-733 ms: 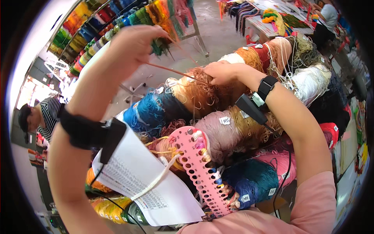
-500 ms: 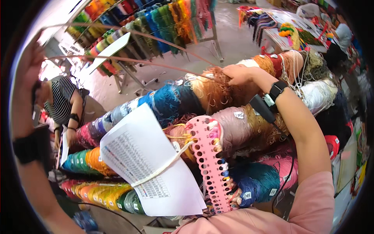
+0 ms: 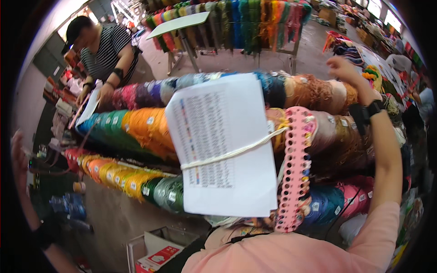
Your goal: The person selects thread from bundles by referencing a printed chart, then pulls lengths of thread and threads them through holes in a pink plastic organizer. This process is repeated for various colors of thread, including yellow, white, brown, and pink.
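At the far left edge my left hand (image 3: 19, 152) is blurred and partly cut off. Its fingers seem closed around strands of brown yarn (image 3: 51, 164), which trail toward the yarn rows. My right hand (image 3: 347, 72) is raised at the upper right with fingers loosely apart and nothing in them, above the brown section of the far yarn row (image 3: 314, 93). A stack of printed white sheets (image 3: 223, 182), crossed by a white cord, lies against my front. Beside it hangs a pink holed card (image 3: 295, 168) with coloured thread samples along its edge.
Long rows of labelled yarn, orange (image 3: 148, 129) and yellow (image 3: 116, 179) among them, stretch across in front. A person in a striped top (image 3: 107, 50) works at the left end. Behind stands a rack of hanging skeins (image 3: 236, 27). A cardboard box (image 3: 157, 250) sits below.
My right hand has left the brown yarn and risen to the right. My left hand has dropped from high up, and the stretched strands now hang low. The view has turned left.
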{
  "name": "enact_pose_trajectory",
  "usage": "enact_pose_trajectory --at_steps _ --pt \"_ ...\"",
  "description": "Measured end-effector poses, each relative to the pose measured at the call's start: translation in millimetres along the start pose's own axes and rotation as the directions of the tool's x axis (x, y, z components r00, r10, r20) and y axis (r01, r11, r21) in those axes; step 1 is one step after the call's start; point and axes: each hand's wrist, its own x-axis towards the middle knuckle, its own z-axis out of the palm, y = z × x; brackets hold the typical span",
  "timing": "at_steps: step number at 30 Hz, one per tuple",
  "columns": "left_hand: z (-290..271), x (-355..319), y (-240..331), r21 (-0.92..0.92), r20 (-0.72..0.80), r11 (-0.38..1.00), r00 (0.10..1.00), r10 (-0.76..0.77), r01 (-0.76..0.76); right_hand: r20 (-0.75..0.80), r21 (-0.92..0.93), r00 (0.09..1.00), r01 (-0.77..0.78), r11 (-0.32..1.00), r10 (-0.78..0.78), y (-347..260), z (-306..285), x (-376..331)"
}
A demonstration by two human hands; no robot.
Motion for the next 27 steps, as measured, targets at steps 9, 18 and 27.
enact_pose_trajectory --at_steps 9,18,27 --pt "153 -101 41 0.079 0.839 0.95 0.536 0.1 -0.301 -0.14 0.678 0.625 0.626 0.386 -0.768 -337 1 -102" --pt "117 -77 23 -0.3 0.871 0.953 0.42 0.254 0.047 0.152 0.935 0.645 0.153 0.321 -0.749 -439 10 -133" --pt "102 -64 -10 -0.57 0.793 0.8 0.378 0.477 0.188 -0.359 0.821 0.742 0.54 0.187 -0.566 -400 -22 -138"
